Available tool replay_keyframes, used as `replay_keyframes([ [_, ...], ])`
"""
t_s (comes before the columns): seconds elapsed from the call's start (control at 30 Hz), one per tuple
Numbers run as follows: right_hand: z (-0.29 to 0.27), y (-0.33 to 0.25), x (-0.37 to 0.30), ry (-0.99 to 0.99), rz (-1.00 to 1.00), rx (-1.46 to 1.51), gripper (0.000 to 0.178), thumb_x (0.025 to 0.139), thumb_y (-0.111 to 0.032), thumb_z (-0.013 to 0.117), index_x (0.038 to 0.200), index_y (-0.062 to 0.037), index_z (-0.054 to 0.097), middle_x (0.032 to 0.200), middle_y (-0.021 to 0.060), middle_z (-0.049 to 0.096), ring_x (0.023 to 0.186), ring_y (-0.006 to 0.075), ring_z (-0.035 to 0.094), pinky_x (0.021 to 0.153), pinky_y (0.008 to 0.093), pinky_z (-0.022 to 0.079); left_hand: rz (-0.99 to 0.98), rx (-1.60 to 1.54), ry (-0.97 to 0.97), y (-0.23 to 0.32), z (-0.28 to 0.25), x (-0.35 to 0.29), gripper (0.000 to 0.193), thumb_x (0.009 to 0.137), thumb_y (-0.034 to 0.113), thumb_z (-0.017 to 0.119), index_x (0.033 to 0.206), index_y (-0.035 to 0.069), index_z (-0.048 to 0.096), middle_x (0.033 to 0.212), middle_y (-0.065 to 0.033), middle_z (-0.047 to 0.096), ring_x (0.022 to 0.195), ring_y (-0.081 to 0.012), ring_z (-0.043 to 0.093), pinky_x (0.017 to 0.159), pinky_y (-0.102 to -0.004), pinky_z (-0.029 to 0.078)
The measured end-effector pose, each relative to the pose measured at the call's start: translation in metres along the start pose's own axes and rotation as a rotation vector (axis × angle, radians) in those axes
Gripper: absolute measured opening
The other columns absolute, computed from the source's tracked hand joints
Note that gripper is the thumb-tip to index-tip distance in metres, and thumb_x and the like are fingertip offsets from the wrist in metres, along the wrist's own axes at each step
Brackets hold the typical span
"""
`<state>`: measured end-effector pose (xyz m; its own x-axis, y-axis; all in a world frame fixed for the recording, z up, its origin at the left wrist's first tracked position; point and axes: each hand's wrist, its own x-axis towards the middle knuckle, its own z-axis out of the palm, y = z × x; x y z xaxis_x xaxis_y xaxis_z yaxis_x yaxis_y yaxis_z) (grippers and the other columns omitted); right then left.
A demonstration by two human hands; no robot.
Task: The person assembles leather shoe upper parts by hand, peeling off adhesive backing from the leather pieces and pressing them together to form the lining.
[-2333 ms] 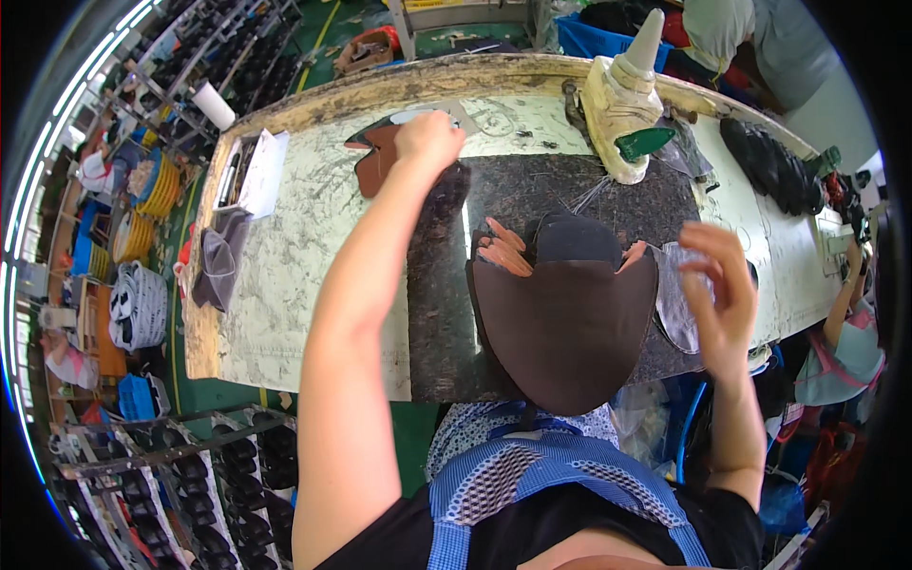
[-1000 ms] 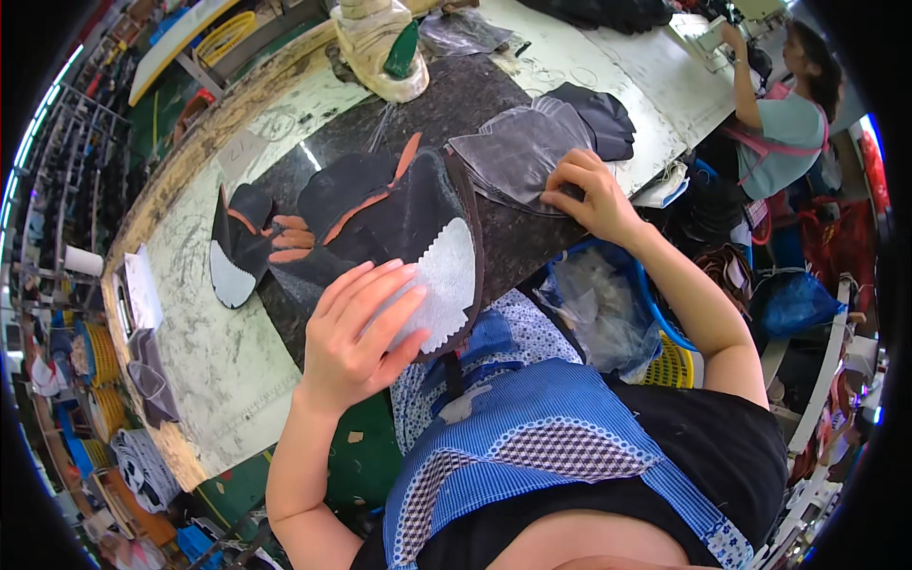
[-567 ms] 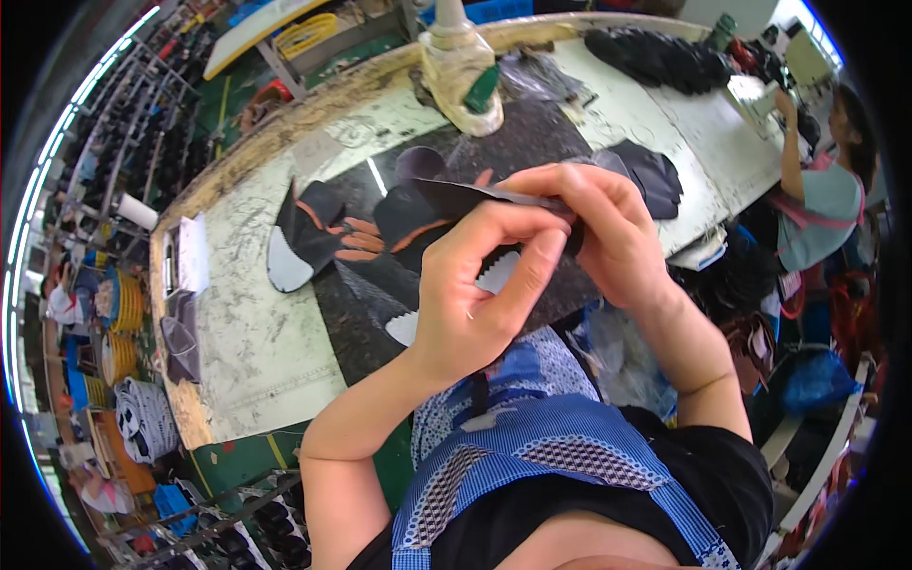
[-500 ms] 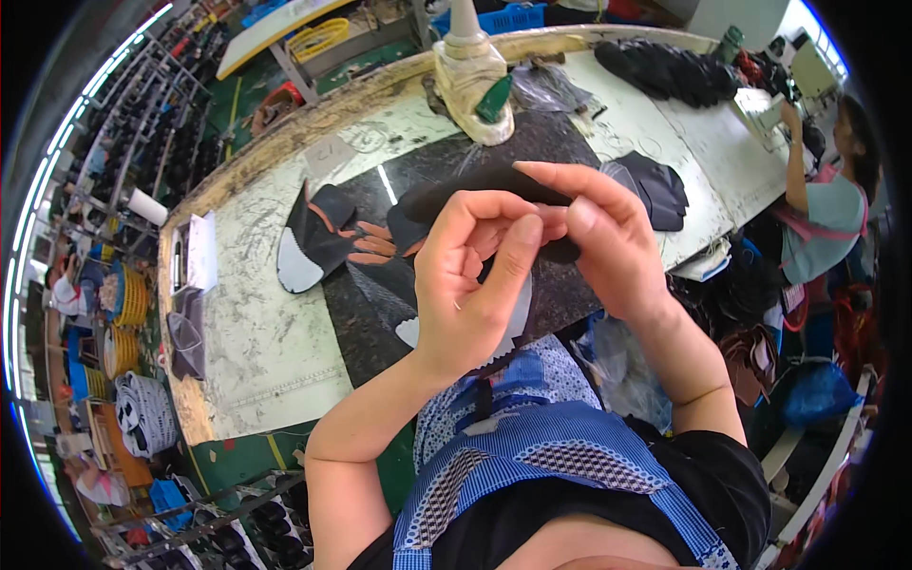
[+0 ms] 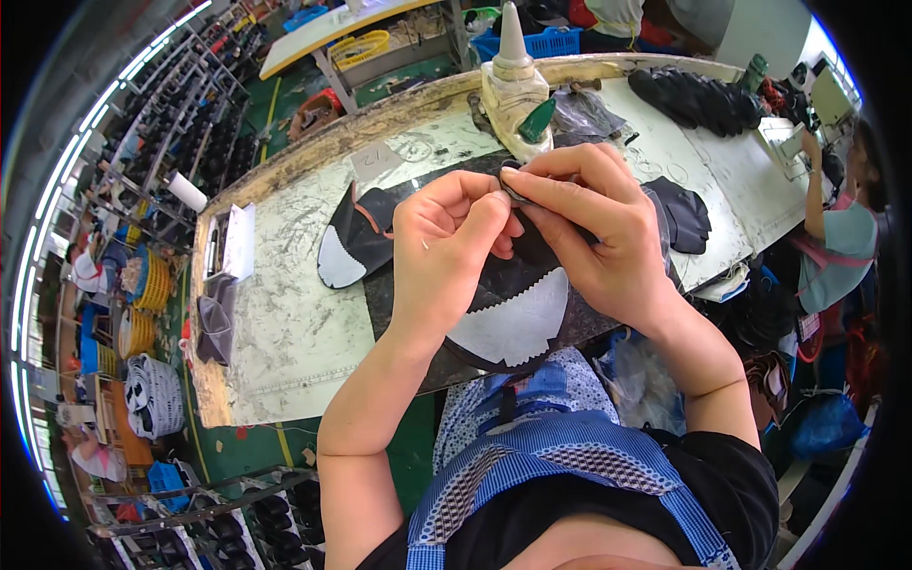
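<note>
My left hand point(image 5: 446, 242) and my right hand point(image 5: 598, 228) meet in front of me, both closed in a pinch on the upper edge of a black shoe upper point(image 5: 508, 328). Its pale grey, zigzag-edged toe lining faces me; my fingers hide part of the black material above. Left of my left hand, a second black shoe upper point(image 5: 353, 242) with a similar pale toe and a salmon-coloured edge lies on the worktable. Under the work is a dark slab point(image 5: 404, 323). Beyond my hands stands a glue-smeared pale container point(image 5: 513, 95) with a cone top and a green pointed piece.
Black cut pieces point(image 5: 682, 214) lie on the worktable point(image 5: 275, 332) to the right, and a dark heap point(image 5: 693, 100) lies farther back. A white box point(image 5: 231, 242) stands at the left edge. At far right a person point(image 5: 841, 233) works at a machine point(image 5: 790, 147).
My hands have come closer together, fingertips now pinching the edge. The shoe upper's pale toe lining now shows below them. The salmon strips beside my left hand are largely hidden. The whole view has shifted.
</note>
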<state>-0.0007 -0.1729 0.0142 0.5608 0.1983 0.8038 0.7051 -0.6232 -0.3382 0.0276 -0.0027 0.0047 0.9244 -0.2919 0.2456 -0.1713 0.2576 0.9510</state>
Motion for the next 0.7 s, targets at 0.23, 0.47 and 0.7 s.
replay_keyframes([
  [0.23,0.003,0.001,0.001,-0.067,0.812,1.144,0.018,0.097,-0.007,0.062,0.106,0.0060,0.071,0.098,0.0077,0.073,0.090,0.0089,0.066,0.080,0.0234,0.053,0.083,-0.174,0.050,-0.013,0.003,-0.008,0.011,0.097,0.008,0.061,0.097,-0.003,0.064,0.080,-0.0056,0.066,0.070,-0.0080,0.061,0.066,-0.0231,0.052],
  [0.47,-0.010,0.041,0.016,-0.205,1.117,0.986,0.018,0.086,-0.015,0.069,0.089,0.0021,0.071,0.086,0.0041,0.070,0.070,0.0062,0.057,0.065,0.0215,0.047,0.022,-0.014,-0.217,-0.020,-0.016,0.005,0.014,0.092,0.010,0.065,0.101,0.001,0.059,0.081,-0.0056,0.064,0.070,-0.0107,0.060,0.069,-0.0246,0.052],
  [0.7,-0.036,0.023,0.017,-0.604,0.783,0.834,0.017,0.086,-0.018,0.071,0.095,-0.0039,0.073,0.082,-0.0007,0.067,0.064,0.0041,0.053,0.055,0.0212,0.041,1.021,1.005,-0.629,0.059,-0.011,0.041,0.041,0.063,0.011,0.088,0.096,0.007,0.064,0.124,-0.0120,0.063,0.112,-0.0290,0.063,0.098,-0.0424,0.050],
])
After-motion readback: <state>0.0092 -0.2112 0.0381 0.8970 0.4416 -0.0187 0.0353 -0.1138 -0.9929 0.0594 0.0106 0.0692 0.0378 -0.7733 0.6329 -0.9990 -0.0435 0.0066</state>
